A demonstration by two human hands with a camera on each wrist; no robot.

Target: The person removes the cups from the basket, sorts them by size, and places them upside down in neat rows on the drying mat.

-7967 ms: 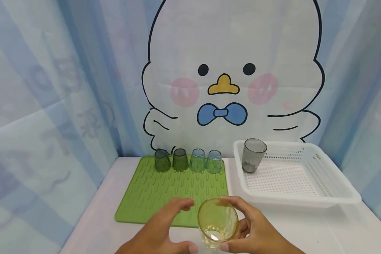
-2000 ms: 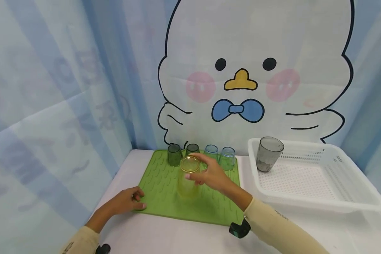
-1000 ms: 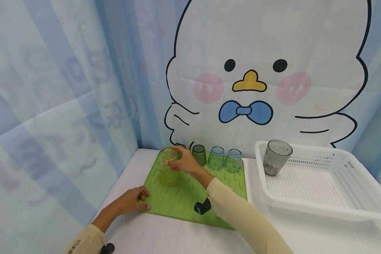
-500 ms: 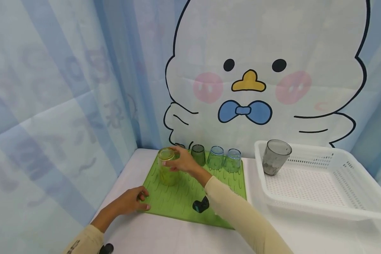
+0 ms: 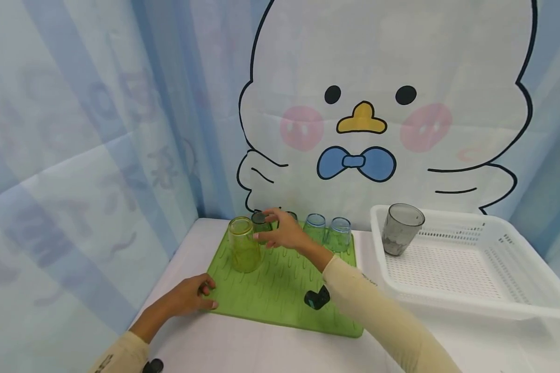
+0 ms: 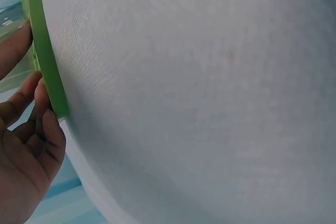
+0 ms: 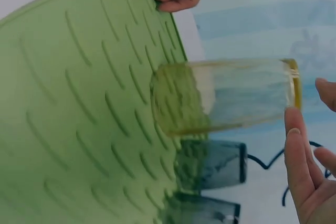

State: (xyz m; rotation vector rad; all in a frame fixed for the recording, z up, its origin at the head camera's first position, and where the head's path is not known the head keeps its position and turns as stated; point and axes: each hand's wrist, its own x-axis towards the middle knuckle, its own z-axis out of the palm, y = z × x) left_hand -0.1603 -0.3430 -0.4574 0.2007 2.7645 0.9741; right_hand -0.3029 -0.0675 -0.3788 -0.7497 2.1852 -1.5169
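Observation:
A tall clear-yellow glass [image 5: 245, 246] stands upside down on the left part of the green ribbed drying mat [image 5: 280, 305]. My right hand [image 5: 284, 230] is just to its right, thumb and fingers spread. In the right wrist view a gap shows between the fingertips and the glass on the thumb side, and one finger [image 7: 296, 161] overlaps its base end. Over at the mat's front left corner, my left hand [image 5: 191, 296] rests with loosely bent fingers touching the edge. Behind the yellow glass is a dark grey glass [image 5: 260, 223], with another partly hidden by my right hand.
Two small blue glasses [image 5: 315, 225] stand upside down at the mat's back right. A white perforated basket [image 5: 471, 305] sits to the right, with a tall grey glass [image 5: 401, 230] leaning in its left corner. Curtains with a cartoon bird [image 5: 378, 57] enclose the table.
My right hand carried the yellow glass, now inverted, to the mat's left side, then let go and drew back right. The left hand moved to the mat's front left corner and stayed.

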